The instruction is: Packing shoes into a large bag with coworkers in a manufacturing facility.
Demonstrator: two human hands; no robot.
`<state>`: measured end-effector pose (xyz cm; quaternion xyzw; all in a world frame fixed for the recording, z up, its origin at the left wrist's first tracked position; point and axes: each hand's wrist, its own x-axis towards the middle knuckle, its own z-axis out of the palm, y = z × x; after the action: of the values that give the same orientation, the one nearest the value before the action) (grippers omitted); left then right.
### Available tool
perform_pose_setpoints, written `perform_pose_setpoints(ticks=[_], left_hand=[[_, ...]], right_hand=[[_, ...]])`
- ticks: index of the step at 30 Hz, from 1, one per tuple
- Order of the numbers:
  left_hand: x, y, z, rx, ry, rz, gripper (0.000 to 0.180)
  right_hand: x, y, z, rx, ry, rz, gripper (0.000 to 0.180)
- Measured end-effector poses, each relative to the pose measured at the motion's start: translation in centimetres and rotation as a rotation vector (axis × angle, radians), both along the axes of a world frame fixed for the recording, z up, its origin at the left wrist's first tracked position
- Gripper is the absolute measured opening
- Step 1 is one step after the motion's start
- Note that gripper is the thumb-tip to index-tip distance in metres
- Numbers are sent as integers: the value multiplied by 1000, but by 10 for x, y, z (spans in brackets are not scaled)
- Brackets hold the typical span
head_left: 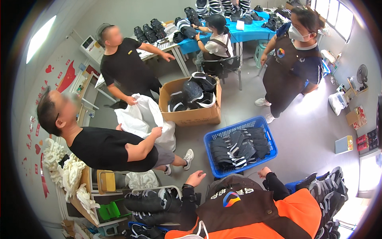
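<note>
Orange sleeves (304, 209) and a dark apron (248, 213) frame my two bare hands at a workroom floor crowded with black goods. My left hand (196, 178) hangs free, fingers loosely bent, near the lower left corner of a blue plastic basket (210, 161); my right hand (264, 172), loosely curled and apparently holding nothing, is just beyond its near edge. Black, white-edged pieces (240, 147) lie packed in rows inside that basket. Beyond stands an open cardboard carton (193, 117) of similar pieces, beside a white sack (145, 115) gripped by a co-worker (107, 149).
</note>
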<state>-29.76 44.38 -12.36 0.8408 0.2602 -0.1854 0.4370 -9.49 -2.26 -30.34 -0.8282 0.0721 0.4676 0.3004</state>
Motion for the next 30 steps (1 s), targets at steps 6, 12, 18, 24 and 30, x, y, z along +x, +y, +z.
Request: perform_pose_setpoints(ticks=[6,12,18,24,30], left_hand=[[5,-13,7,14,20,-24,59],[0,-16,8,19,22,-35,59],[2,-23,-3,23,-1,-72,60],[18,-31,-1,21,-25,-133,59],[22,-44,3,11,32,-151,58]], right_hand=[[-15,-1,5,44,62,-24,21],[-13,-7,-4,89,89,-35,20],[-17,-15,-2,69,91,-80,16],[-9,-12,-10,48,117,20,19],[-17,-13,-20,61,127,-71,18]])
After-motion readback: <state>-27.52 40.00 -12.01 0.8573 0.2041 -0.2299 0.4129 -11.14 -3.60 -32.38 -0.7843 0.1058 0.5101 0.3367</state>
